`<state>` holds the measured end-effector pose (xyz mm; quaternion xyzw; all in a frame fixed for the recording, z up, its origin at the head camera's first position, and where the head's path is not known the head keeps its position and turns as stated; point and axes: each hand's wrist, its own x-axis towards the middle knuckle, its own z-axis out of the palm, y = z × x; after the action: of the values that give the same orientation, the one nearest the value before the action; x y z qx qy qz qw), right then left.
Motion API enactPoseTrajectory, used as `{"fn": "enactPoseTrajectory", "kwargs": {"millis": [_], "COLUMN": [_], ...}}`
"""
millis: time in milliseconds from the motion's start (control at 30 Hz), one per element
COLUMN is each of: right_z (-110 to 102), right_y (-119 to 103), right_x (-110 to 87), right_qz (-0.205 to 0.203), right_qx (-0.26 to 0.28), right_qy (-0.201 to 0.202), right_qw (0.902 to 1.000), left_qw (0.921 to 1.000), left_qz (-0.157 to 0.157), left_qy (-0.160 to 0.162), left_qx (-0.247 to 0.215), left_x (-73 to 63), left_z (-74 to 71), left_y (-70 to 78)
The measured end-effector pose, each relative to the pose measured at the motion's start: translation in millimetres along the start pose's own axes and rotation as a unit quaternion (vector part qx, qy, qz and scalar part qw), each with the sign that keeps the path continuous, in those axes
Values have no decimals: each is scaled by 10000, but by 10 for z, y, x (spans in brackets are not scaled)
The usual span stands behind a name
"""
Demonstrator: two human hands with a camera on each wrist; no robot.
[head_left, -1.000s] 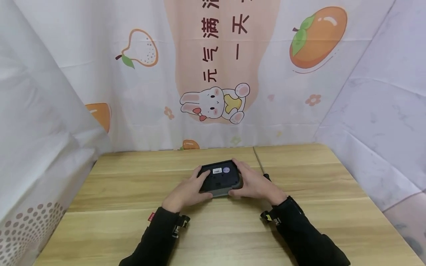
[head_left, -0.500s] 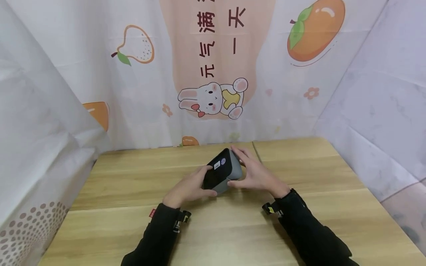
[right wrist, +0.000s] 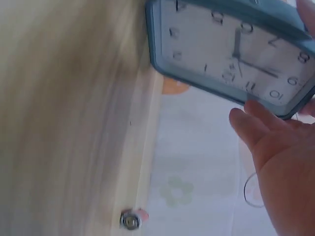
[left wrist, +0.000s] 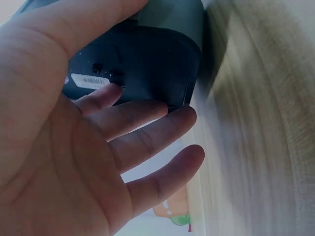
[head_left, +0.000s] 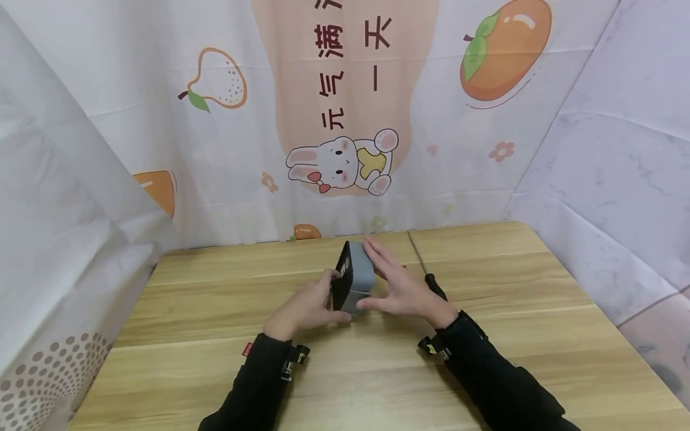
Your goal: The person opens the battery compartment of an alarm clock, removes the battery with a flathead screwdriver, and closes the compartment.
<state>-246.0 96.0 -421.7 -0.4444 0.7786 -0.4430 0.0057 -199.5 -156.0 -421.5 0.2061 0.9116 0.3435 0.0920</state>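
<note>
Between the two hands an alarm clock (head_left: 362, 269) is tilted up over the table, its blue-grey side showing and its black back turned to the left. The left hand (head_left: 309, 302) holds it from the left. In the left wrist view its thumb lies across the casing, one fingertip touches the black back (left wrist: 152, 64) near a white label, and the other fingers are spread. Opposite, the right hand (head_left: 401, 284) grips the clock by its edges, thumb low and fingers high. The white clock face (right wrist: 221, 54) shows in the right wrist view, with two fingertips at its rim.
A screwdriver (head_left: 433, 286) with a black handle lies on the wooden table (head_left: 215, 311) behind the right hand. A small round metallic thing (right wrist: 130, 220) sits near the table's far edge. A printed white curtain (head_left: 232, 149) hangs behind the table.
The clock has turned in the hands, its black back swinging from facing the head camera to facing left. The right hand has shifted slightly left with it, uncovering more of the screwdriver.
</note>
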Motion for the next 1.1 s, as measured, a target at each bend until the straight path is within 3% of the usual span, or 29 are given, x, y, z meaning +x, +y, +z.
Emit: {"fn": "enactPoseTrajectory", "kwargs": {"millis": [200, 467, 600, 700, 833, 967, 1100], "right_z": [92, 151, 162, 170, 183, 192, 209], "right_y": [11, 102, 125, 137, 156, 192, 221], "right_x": [24, 16, -3, -18, -7, 46, 111], "right_qz": [289, 390, 592, 911, 1398, 1512, 1368], "right_qx": [292, -164, -222, -117, 56, 179, 250], "right_qy": [-474, -729, -835, -943, -1023, -1078, -1182], "right_qw": [9980, 9964, 9945, 9913, 9849, 9824, 9832], "left_qw": [9999, 9994, 9983, 9940, 9816, 9749, 9738], "left_qz": [143, 229, 271, 570, 1296, 1708, 1781], "left_qy": [32, -95, 102, 485, 914, 989, 1005], "left_qx": [-31, -253, -504, -800, -1065, -1030, -994], "left_x": [10, -15, -53, -65, -43, -1, 25], "left_z": [18, -20, -111, -181, -196, -134, -73], "left_y": [-23, -36, -26, 6, 40, 61, 75]}}
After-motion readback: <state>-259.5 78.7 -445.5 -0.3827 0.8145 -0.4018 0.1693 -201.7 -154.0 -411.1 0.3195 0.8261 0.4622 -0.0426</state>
